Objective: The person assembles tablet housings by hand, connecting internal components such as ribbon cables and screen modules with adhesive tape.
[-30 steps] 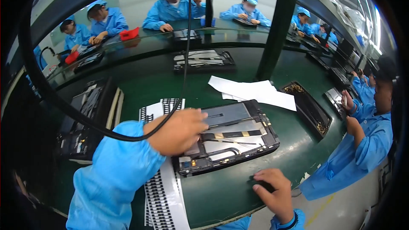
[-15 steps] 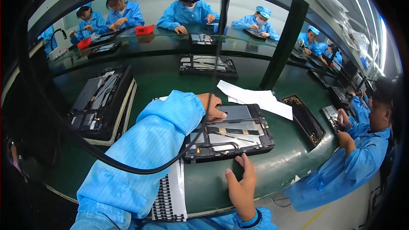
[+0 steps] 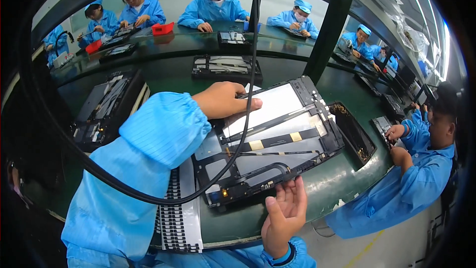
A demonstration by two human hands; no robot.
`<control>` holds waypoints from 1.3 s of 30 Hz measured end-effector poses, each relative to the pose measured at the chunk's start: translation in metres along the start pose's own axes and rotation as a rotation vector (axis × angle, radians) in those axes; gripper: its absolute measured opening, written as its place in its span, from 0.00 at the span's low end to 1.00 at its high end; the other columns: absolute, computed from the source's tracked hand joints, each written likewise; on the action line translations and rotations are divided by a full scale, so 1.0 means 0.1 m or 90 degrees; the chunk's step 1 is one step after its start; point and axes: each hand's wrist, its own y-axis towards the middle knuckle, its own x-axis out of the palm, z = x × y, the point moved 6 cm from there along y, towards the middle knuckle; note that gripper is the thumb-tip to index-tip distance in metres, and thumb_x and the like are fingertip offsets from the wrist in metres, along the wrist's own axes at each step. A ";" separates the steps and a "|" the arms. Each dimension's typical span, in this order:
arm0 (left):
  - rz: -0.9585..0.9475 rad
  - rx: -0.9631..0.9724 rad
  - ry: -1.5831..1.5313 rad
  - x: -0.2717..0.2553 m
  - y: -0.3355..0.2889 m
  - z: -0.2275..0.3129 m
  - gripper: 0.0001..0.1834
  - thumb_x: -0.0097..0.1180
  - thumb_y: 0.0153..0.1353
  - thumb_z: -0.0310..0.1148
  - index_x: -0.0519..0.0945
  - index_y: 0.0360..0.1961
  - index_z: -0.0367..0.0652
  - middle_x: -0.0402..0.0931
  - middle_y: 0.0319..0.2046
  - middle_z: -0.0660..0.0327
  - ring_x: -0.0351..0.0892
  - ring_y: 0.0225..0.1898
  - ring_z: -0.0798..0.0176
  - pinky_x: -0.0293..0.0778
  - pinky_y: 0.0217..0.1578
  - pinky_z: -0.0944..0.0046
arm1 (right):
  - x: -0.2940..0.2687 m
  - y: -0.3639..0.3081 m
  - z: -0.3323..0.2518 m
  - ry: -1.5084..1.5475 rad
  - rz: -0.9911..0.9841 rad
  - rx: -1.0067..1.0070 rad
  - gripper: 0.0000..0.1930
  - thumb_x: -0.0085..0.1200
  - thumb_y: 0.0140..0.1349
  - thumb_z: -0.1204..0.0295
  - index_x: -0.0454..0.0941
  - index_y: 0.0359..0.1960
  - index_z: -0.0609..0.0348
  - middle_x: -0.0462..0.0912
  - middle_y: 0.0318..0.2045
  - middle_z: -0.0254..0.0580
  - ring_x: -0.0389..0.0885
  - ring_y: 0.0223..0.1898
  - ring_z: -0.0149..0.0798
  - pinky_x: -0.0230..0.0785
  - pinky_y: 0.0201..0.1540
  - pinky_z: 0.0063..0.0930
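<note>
An opened tablet point(image 3: 271, 144), its flat grey cells, black ribbon cables and dark frame exposed, is tilted and raised off the green bench in front of me. My left hand point(image 3: 223, 100) reaches across from the left and grips its far edge, thumb on top; the other fingers are hidden. Palm up at the near edge, my right hand point(image 3: 285, 218) has its fingertips under the frame and its thumb apart. A sheet of black stickers point(image 3: 179, 218) lies by my left sleeve, partly beneath the tablet. A loop of black cable hangs across the view in front of the tablet.
Stacked opened devices point(image 3: 106, 109) stand at left, and another point(image 3: 227, 67) lies beyond my hand. A black tray point(image 3: 354, 136) of small brassy pieces sits right of the tablet. A dark post point(image 3: 327, 34) rises behind. Co-workers in blue sit across the bench and at right.
The tablet has come up off the bench toward me and turned so its right end points farther away. Both hands moved with it; my right fingers have slid under its near edge.
</note>
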 end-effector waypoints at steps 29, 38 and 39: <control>0.119 -0.080 0.052 -0.55 -0.83 -0.05 0.30 0.46 0.54 0.57 0.76 0.35 0.34 0.75 0.28 0.46 0.75 0.30 0.53 0.69 0.32 0.60 | 0.50 0.09 -0.26 0.053 -0.066 0.005 0.33 0.57 0.37 0.84 0.56 0.49 0.66 0.65 0.40 0.43 0.65 0.42 0.35 0.59 0.49 0.26; 0.272 -0.175 0.027 -1.92 -1.48 -0.60 0.23 0.43 0.58 0.45 0.77 0.20 0.35 0.72 0.16 0.58 0.71 0.20 0.62 0.67 0.27 0.64 | 1.99 0.78 0.14 0.232 -0.305 0.329 0.24 0.56 0.41 0.86 0.61 0.43 0.69 0.69 0.35 0.43 0.70 0.36 0.32 0.65 0.41 0.22; 0.261 -0.174 0.034 -2.01 -1.44 -0.78 0.21 0.43 0.58 0.42 0.77 0.19 0.35 0.75 0.18 0.58 0.72 0.22 0.62 0.67 0.29 0.64 | 2.14 0.86 0.33 0.238 -0.316 0.330 0.24 0.57 0.42 0.85 0.62 0.42 0.69 0.69 0.35 0.43 0.70 0.35 0.31 0.65 0.40 0.21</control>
